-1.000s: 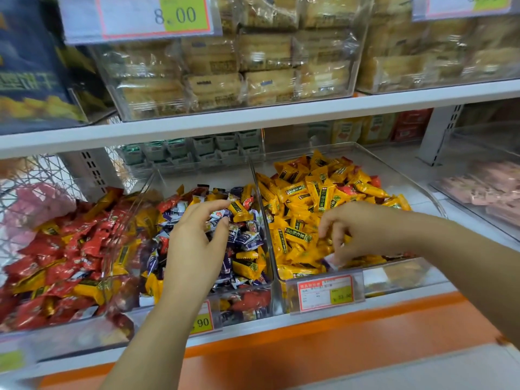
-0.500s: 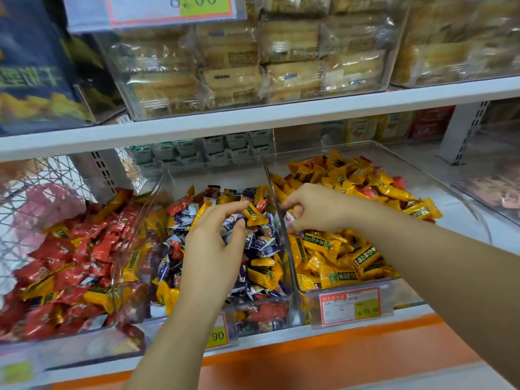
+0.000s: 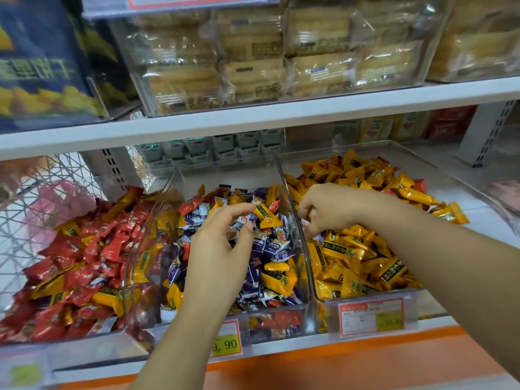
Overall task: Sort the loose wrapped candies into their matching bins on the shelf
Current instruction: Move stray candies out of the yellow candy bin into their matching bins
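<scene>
The clear wall of the middle bin (image 3: 305,277) parted the hands: left hand (image 3: 222,249) loose and empty over its mixed candies (image 3: 270,249), purple, yellow, red; right hand (image 3: 332,209) curled among yellow candies (image 3: 351,254) right of it, grip hidden.

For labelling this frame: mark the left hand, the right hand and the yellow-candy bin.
left hand (image 3: 222,249), head view, back of the hand.
right hand (image 3: 330,205), head view, back of the hand.
yellow-candy bin (image 3: 426,304), head view, clear front wall.
</scene>
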Demonstrator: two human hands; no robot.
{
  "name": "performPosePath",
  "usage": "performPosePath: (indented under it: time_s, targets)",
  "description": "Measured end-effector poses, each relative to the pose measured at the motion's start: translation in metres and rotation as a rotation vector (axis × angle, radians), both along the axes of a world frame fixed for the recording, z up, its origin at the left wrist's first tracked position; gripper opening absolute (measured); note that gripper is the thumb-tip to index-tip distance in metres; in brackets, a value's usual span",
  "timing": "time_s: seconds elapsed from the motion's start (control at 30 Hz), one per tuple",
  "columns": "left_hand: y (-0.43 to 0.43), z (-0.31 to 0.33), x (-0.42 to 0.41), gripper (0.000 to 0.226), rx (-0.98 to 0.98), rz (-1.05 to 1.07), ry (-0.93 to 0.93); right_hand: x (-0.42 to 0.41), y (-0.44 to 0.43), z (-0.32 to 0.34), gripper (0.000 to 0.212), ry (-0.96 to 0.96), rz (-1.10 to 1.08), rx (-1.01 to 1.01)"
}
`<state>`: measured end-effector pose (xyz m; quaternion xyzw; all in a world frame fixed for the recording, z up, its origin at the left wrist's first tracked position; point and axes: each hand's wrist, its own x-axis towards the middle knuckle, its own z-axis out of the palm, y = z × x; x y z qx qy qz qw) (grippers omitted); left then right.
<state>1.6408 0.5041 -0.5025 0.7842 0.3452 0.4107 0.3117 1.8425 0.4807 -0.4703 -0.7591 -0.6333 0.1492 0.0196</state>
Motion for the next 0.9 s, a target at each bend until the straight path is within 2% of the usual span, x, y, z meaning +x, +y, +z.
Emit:
performPosePath:
  time_s: [0.17,0.23,0.4,0.47,0.6,0.67,0.73,0.8,0.9]
  targets:
    - [-0.001,0.002,-0.002,0.032,-0.003,0.004,-0.017,0.005,-0.015,-0.002,0.022,-0.058,0.019,0.082]
    - [-0.001,0.002,-0.003,0.031,-0.004,0.006,-0.019,0.006,-0.023,0.000,0.026,-0.039,0.010,0.129]
    - [-0.003,0.004,-0.003,0.033,-0.010,0.007,-0.031,0.004,-0.037,0.012,0.020,0.020,-0.028,0.235]
    - [-0.003,0.005,-0.003,0.033,-0.001,0.003,-0.050,0.003,-0.042,0.024,0.018,0.038,-0.085,0.342]
    - [-0.001,0.006,-0.004,0.033,0.035,0.038,-0.095,-0.007,-0.044,0.045,0.017,0.195,-0.173,0.608]
    - [0.001,0.004,-0.005,0.033,0.069,0.064,-0.142,-0.023,-0.040,0.043,0.016,0.361,-0.114,0.615]
    - [0.002,0.003,-0.006,0.034,0.095,0.076,-0.173,-0.040,-0.034,0.035,0.029,0.507,-0.009,0.537]
    - [0.002,0.003,-0.006,0.037,0.123,0.074,-0.181,-0.045,-0.030,0.028,0.040,0.484,0.062,0.497]
    - [0.001,0.003,-0.007,0.034,0.143,0.052,-0.165,-0.029,-0.036,0.037,0.035,0.436,-0.008,0.556]
